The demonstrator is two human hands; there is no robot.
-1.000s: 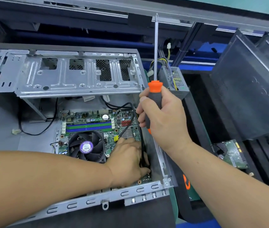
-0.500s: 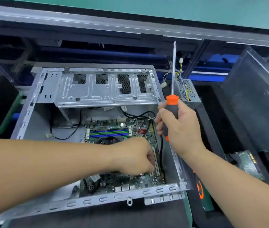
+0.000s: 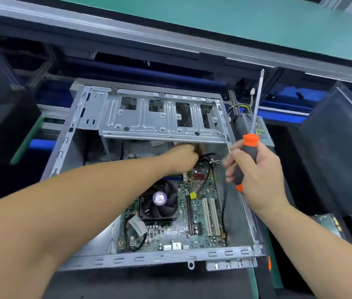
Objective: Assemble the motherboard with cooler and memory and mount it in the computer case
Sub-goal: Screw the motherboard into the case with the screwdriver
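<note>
A person leans over an open case [image 3: 74, 134] lying on a dark worktop [image 3: 153, 283], the motherboard [image 3: 201, 214] seated inside on its floor with the cooler [image 3: 160, 201] fan near the middle. The left hand [image 3: 181, 157] reaches to the far end of the board, just under the drive cage [image 3: 149, 119]; its fingers are blurred and partly hidden, so its grip cannot be told. The right hand [image 3: 254, 171] grips a screwdriver [image 3: 248, 152] by its grey and orange handle, the shaft pointing up and away, over the case's right wall. The memory is mostly hidden behind the left forearm. A wired power supply [image 3: 261, 130] sits just right of the case, partly hidden by the screwdriver.
</note>
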